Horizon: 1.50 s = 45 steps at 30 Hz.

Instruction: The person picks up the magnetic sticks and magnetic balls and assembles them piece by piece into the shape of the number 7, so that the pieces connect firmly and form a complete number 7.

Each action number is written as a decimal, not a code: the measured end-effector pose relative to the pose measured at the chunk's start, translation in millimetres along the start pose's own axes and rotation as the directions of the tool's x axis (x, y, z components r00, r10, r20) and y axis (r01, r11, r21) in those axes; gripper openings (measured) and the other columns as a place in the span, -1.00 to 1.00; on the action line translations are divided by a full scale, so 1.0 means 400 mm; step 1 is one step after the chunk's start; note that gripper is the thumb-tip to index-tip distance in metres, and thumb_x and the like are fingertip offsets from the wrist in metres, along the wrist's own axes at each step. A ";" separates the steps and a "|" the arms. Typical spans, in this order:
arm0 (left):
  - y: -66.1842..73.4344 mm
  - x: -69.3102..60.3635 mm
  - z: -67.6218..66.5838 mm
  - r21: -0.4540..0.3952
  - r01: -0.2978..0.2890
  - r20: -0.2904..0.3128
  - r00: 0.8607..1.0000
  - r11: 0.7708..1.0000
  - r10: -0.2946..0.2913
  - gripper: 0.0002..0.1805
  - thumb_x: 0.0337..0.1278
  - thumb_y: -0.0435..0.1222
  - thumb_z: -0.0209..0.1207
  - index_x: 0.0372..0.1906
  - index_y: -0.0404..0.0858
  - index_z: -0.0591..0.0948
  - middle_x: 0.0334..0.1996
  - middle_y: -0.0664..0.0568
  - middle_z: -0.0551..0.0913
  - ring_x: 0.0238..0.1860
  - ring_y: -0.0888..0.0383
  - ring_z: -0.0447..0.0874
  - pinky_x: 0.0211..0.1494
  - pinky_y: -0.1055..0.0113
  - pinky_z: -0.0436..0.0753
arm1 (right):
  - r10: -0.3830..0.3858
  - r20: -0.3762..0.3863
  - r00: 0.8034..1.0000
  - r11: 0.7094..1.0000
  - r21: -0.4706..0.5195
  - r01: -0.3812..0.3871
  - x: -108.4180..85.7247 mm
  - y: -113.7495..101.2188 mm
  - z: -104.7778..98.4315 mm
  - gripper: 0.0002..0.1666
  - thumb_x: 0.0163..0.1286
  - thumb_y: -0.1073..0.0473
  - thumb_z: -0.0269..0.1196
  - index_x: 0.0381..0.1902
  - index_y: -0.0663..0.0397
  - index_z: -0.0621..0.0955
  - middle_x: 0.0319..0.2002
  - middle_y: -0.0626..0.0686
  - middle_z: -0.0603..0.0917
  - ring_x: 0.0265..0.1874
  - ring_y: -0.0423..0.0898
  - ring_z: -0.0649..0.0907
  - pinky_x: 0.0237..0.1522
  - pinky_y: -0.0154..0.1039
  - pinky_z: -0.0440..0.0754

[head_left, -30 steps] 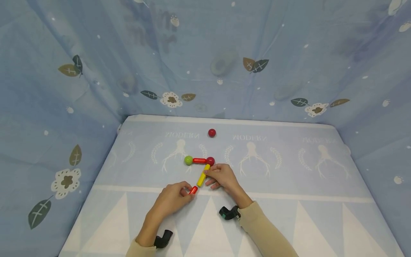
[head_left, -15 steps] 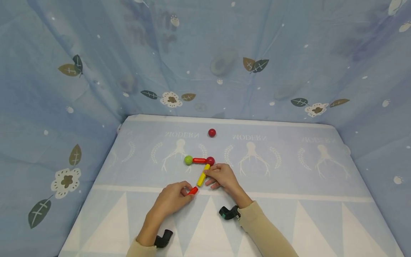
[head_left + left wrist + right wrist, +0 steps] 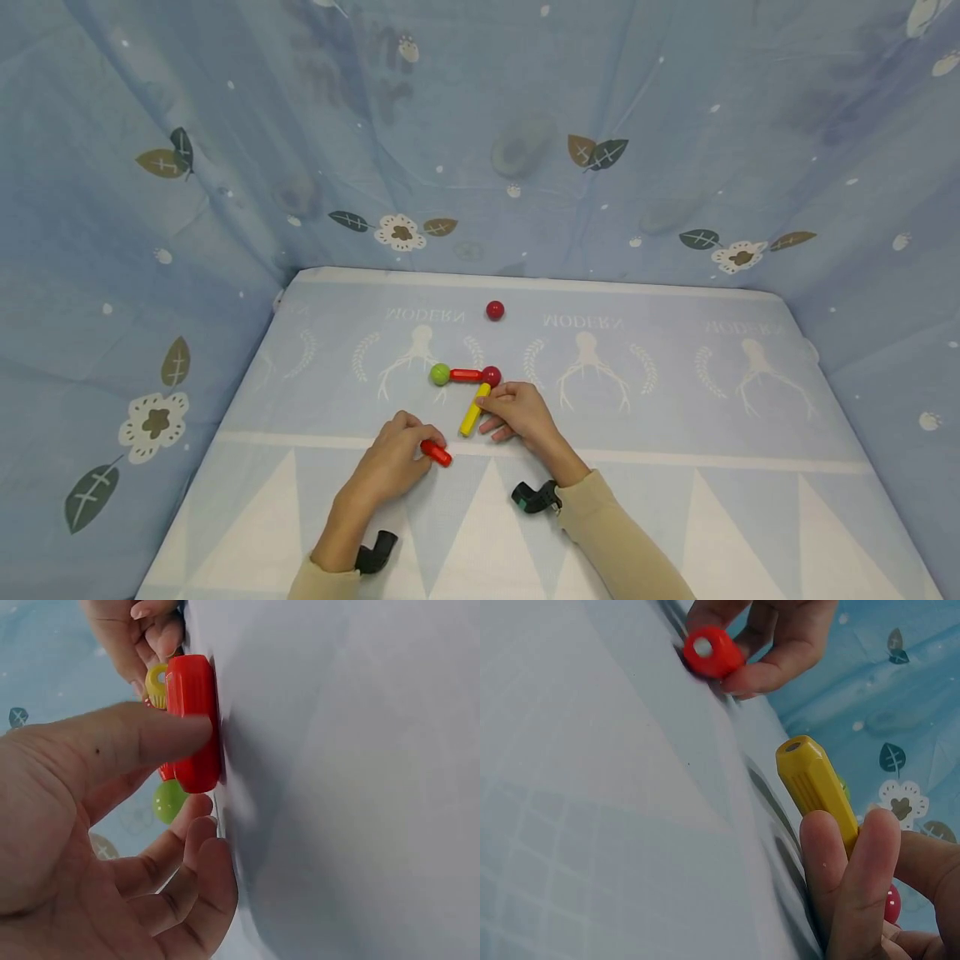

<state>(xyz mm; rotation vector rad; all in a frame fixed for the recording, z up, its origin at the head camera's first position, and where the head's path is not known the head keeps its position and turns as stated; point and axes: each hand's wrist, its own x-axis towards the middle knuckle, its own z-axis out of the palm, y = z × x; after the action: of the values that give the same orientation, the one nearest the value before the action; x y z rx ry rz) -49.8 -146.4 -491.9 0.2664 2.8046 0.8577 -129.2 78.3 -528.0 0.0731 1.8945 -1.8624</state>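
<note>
A short red building rod (image 3: 437,453) is pinched between the thumb and fingers of my left hand (image 3: 393,462), close to the tabletop. Its end shows a pale round disc in the right wrist view. My right hand (image 3: 525,417) grips a yellow building rod (image 3: 814,780), whose near end has a grey disc. At its far end, the yellow rod meets a dark red ball (image 3: 491,377). From that ball another red rod (image 3: 466,376) runs left to a green ball (image 3: 440,374). The red rod in my left hand is apart from the yellow one.
A loose red ball (image 3: 495,310) lies farther back on the patterned tablecloth (image 3: 637,533). Blue printed curtains (image 3: 480,125) stand behind and at both sides of the table. Black wrist devices (image 3: 534,497) show by both sleeves.
My left hand has drawn slightly back and left, away from the yellow rod's end, and the red rod in it has turned. The right hand stays put on the yellow rod.
</note>
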 end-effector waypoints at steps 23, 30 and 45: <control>0.009 0.008 0.005 -0.148 0.207 0.016 0.978 0.967 -0.207 -0.35 0.14 -0.24 0.40 0.24 -0.34 0.35 -0.53 0.11 0.55 -0.57 0.17 0.47 -0.47 0.26 0.46 | 0.011 0.001 1.000 1.000 0.009 -0.011 0.000 0.000 -0.001 -0.62 0.32 0.15 0.41 -0.12 0.35 0.57 -0.35 0.19 0.76 -0.56 0.00 0.75 -0.61 -0.25 0.64; 0.012 0.008 -0.009 -0.190 0.224 0.029 0.975 0.956 -0.222 -0.36 0.10 -0.30 0.41 0.24 -0.31 0.37 -0.43 0.11 0.63 -0.47 0.18 0.55 -0.38 0.23 0.54 | 0.013 -0.004 1.000 1.000 0.005 -0.013 0.002 0.002 -0.001 -0.61 0.32 0.15 0.41 -0.11 0.35 0.57 -0.35 0.19 0.76 -0.55 0.00 0.76 -0.60 -0.25 0.64; 0.022 0.023 0.004 -0.349 0.169 0.094 0.985 0.922 -0.145 -0.34 0.18 -0.29 0.37 0.34 -0.26 0.37 -0.37 0.14 0.70 -0.36 0.20 0.63 -0.22 0.17 0.60 | 0.002 0.004 1.000 1.000 -0.005 -0.002 0.005 0.007 -0.004 -0.63 0.32 0.13 0.41 -0.14 0.34 0.58 -0.36 0.19 0.76 -0.55 0.02 0.76 -0.61 -0.22 0.65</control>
<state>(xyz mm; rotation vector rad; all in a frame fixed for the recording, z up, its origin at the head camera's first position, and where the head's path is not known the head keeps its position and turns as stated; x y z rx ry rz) -57.3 -136.2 -489.4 0.0116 2.5044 1.2657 -130.6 79.4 -531.6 0.0694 1.8963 -1.8549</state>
